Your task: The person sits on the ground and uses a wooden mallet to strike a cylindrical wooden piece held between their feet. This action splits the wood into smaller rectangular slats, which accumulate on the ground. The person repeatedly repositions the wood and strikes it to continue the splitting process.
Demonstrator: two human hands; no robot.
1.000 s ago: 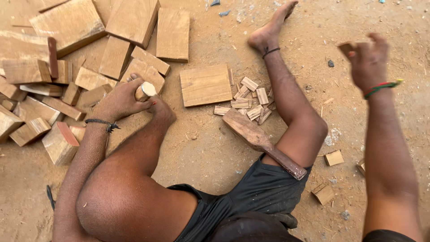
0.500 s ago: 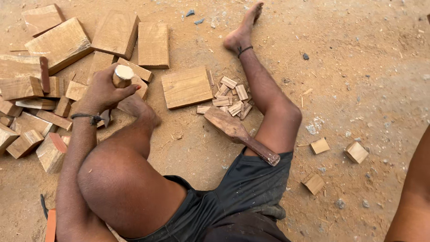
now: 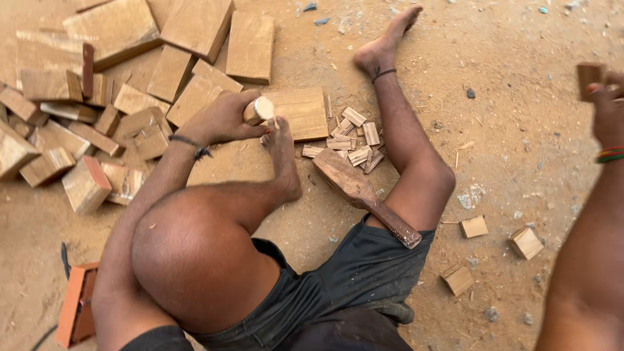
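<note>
I sit on sandy ground with my legs spread. My left hand [image 3: 224,120] grips a short round wooden peg [image 3: 261,109] at the edge of a flat square board [image 3: 302,114], right beside my left foot. My right hand [image 3: 608,107] is raised at the far right edge with a small dark wooden block [image 3: 588,75] in its fingers. A wooden paddle-shaped mallet [image 3: 361,192] lies on the ground against my right leg. A heap of several small cut wood pieces [image 3: 351,140] lies just right of the board.
A big pile of rough wooden blocks and slabs [image 3: 117,97] covers the ground to the left and top. A few small wooden cubes [image 3: 474,226] lie scattered at the right. An orange-red boxlike object [image 3: 77,305] sits at the lower left.
My left hand has carried the round peg rightward to the edge of the flat board. My right hand has come back into view at the right, now with a small block in it.
</note>
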